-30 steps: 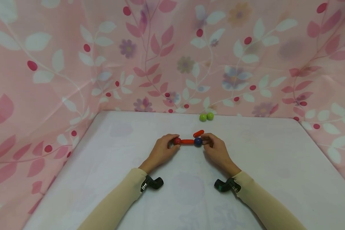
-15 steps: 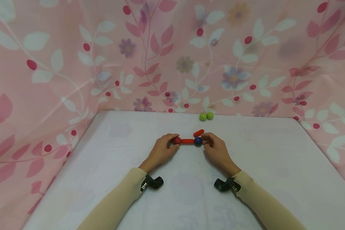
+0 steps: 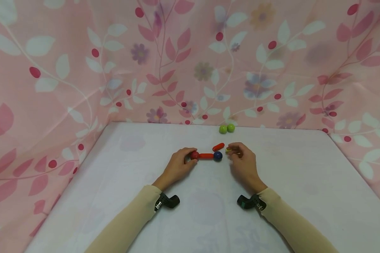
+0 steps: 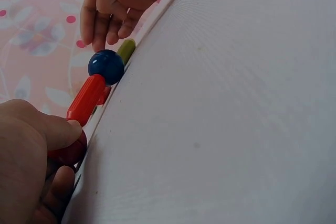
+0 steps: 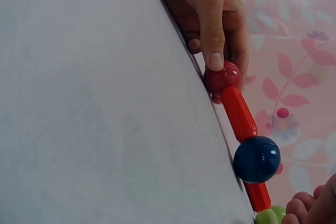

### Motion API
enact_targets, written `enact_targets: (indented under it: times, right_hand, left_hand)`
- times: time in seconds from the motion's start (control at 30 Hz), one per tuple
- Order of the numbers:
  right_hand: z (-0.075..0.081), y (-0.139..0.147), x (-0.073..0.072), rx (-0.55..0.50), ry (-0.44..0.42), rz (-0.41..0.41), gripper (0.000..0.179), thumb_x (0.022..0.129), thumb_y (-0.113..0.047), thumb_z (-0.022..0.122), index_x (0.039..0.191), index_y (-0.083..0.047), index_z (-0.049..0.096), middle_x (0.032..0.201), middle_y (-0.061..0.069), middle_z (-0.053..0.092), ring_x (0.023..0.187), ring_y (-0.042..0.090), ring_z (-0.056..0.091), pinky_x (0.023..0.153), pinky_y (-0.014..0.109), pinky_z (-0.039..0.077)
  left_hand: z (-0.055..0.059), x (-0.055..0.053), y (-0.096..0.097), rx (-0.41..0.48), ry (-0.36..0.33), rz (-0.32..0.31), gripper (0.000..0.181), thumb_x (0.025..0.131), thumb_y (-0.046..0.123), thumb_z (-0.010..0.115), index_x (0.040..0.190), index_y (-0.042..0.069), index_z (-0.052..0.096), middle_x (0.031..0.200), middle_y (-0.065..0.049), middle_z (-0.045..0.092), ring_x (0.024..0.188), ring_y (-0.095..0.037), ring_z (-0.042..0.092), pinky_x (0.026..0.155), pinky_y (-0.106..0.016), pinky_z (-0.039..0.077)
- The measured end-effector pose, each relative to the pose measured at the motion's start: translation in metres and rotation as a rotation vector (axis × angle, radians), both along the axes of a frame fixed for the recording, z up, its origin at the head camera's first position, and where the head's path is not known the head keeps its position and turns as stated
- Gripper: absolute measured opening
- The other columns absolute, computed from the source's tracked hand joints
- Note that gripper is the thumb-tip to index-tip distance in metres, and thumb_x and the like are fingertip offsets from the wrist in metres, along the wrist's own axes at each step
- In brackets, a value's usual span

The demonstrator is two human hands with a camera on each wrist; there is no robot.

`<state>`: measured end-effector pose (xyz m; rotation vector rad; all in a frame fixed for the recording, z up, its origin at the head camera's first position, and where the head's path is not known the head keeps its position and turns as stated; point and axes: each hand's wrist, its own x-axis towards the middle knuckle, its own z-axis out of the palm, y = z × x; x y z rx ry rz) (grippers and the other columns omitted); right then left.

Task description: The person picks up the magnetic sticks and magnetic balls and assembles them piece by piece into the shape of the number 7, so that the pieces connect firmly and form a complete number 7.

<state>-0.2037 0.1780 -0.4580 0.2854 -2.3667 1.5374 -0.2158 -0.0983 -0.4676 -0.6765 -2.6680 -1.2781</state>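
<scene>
My left hand (image 3: 180, 163) pinches a glossy red ball (image 3: 194, 155) between thumb and fingers on the white table. A ridged orange-red rod (image 4: 86, 99) joins that ball to a dark blue ball (image 5: 256, 159), making a short bar. Just right of the blue ball is my right hand (image 3: 244, 162), its fingers loosely bent and apart from the bar. A yellow-green rod (image 4: 126, 50) lies beyond the blue ball, close under the right fingers, which partly cover it in the head view. Behind the blue ball rests a loose orange-red rod (image 3: 218, 147).
Two light green balls (image 3: 227, 129) sit side by side near the table's (image 3: 139, 137) back edge. Pink floral cloth (image 3: 190, 63) hangs around the back and sides. Each wrist wears a small black camera.
My right hand has drawn away from the blue ball, to the right and slightly back, which uncovers part of the yellow-green rod. The left hand and the bar stay put.
</scene>
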Motion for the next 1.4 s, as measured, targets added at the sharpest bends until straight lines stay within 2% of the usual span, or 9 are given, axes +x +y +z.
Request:
enact_targets:
  times: [0.23,0.37,0.57,0.67,0.77,0.9,1.07,1.4]
  right_hand:
    - [0.002,0.007,-0.005,-0.027,0.023,-0.024,0.032,0.093,0.011,0.053,0.12,0.001,0.067,0.111,0.009,0.071,0.095,0.022,0.065,0.081,0.025,0.049]
    - [0.002,0.01,-0.008,0.005,0.045,-0.025,0.033,0.092,0.012,0.053,0.117,0.0,0.07,0.11,0.01,0.071,0.096,0.023,0.066,0.08,0.023,0.049]
    - [0.006,0.014,-0.01,0.099,0.141,-0.055,0.03,0.091,0.013,0.058,0.113,-0.001,0.073,0.108,0.011,0.072,0.096,0.025,0.067,0.078,0.017,0.048]
    - [0.007,0.015,-0.012,0.12,0.164,-0.07,0.029,0.09,0.014,0.059,0.112,0.001,0.073,0.106,0.012,0.073,0.094,0.027,0.068,0.077,0.016,0.048]
    - [0.008,0.016,-0.015,0.131,0.158,-0.08,0.03,0.09,0.014,0.059,0.112,0.001,0.072,0.106,0.013,0.073,0.095,0.028,0.069,0.078,0.019,0.05]
    - [0.009,0.018,-0.019,0.154,0.143,-0.082,0.03,0.089,0.013,0.058,0.112,0.001,0.073,0.106,0.014,0.073,0.096,0.03,0.069,0.08,0.033,0.054]
    - [0.009,0.02,-0.024,0.201,0.118,-0.021,0.031,0.089,0.012,0.059,0.115,0.001,0.073,0.113,0.015,0.072,0.1,0.032,0.068,0.084,0.048,0.056]
    - [0.017,0.013,-0.036,0.396,0.096,0.135,0.03,0.092,0.009,0.065,0.116,-0.004,0.077,0.124,0.015,0.068,0.116,0.037,0.06,0.097,0.057,0.049]
  left_hand:
    - [0.001,0.001,0.0,0.0,0.005,-0.004,0.042,0.097,0.015,0.075,0.138,0.007,0.066,0.124,-0.005,0.067,0.086,-0.017,0.055,0.077,-0.034,0.047]
    - [0.001,0.001,0.0,0.0,0.008,-0.005,0.042,0.097,0.015,0.075,0.138,0.007,0.066,0.124,-0.005,0.067,0.088,-0.017,0.055,0.078,-0.034,0.047]
    - [0.001,0.002,-0.001,0.001,-0.001,-0.003,0.042,0.097,0.015,0.075,0.138,0.008,0.066,0.123,-0.004,0.067,0.086,-0.017,0.055,0.077,-0.034,0.047]
    - [0.001,0.002,-0.002,-0.004,-0.005,-0.001,0.043,0.098,0.016,0.075,0.139,0.008,0.065,0.124,-0.004,0.067,0.085,-0.017,0.055,0.077,-0.034,0.047]
    - [0.001,0.003,-0.003,-0.009,-0.001,0.008,0.043,0.098,0.016,0.074,0.139,0.007,0.065,0.124,-0.004,0.067,0.085,-0.017,0.054,0.077,-0.035,0.046]
    - [0.0,0.004,-0.004,-0.004,0.004,0.016,0.043,0.097,0.016,0.075,0.138,0.007,0.066,0.123,-0.005,0.067,0.084,-0.017,0.054,0.077,-0.035,0.046]
    - [-0.001,0.003,-0.004,-0.004,-0.003,0.011,0.042,0.097,0.016,0.074,0.138,0.008,0.066,0.122,-0.004,0.067,0.085,-0.017,0.054,0.077,-0.035,0.046]
    - [-0.001,-0.001,0.0,0.001,0.001,0.007,0.041,0.097,0.016,0.075,0.137,0.008,0.066,0.122,-0.004,0.067,0.085,-0.017,0.054,0.077,-0.034,0.047]
